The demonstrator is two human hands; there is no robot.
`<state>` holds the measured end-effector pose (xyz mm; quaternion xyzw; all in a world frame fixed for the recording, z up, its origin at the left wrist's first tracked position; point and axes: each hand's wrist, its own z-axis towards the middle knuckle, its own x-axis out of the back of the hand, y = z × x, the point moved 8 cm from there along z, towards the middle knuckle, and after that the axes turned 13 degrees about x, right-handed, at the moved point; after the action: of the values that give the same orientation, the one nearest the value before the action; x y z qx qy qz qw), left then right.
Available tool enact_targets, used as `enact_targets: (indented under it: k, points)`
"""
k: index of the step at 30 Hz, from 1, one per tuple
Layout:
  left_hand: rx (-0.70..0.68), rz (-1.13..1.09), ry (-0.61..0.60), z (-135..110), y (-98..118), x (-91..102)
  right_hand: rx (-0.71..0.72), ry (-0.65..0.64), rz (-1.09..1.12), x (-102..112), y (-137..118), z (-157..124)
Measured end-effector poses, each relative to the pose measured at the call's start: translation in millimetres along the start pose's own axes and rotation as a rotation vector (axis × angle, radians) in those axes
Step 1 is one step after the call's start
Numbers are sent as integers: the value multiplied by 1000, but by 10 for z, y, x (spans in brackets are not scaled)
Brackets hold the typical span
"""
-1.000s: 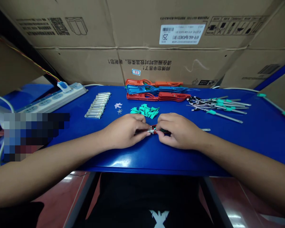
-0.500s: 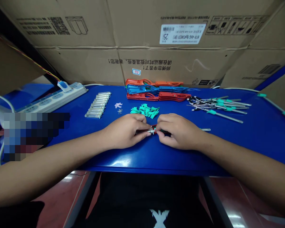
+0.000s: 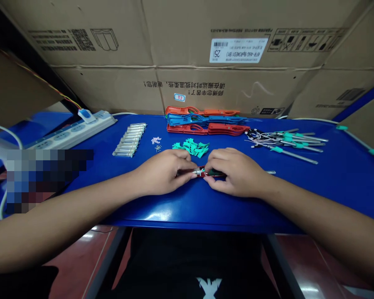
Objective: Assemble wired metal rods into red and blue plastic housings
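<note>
Left hand [image 3: 162, 172] and right hand [image 3: 238, 172] both narrow, fingertips pinching small red-and-silver metal-tipped part [image 3: 200, 172] from either end, apparently for fine control; loose teal plastic clips [image 3: 191, 147] sorted in a heap just beyond part.

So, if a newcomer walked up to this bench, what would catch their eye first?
The left hand and right hand meet mid-table, pinching a small red-and-metal part. Just beyond them lie teal plastic pieces, then rows of orange, blue and red plastic handles on the blue table.
</note>
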<state>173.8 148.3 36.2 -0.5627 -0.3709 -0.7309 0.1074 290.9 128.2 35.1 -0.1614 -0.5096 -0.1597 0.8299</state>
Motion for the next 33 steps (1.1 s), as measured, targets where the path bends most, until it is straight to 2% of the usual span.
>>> enact_targets:
  k: [9, 16, 24, 33]
  points:
    - [-15, 10, 4, -17, 34, -25, 98, 15, -84, -6, -63, -14]
    - [-30, 60, 21, -26, 46, -57, 138, -1, -59, -30, -99, -6]
    - [-41, 88, 48, -19, 57, -77, 135, 19, -72, -41, -97, 0]
    - [-30, 82, 42, -31, 58, -49, 44, -9, -30, 43, 18, -14]
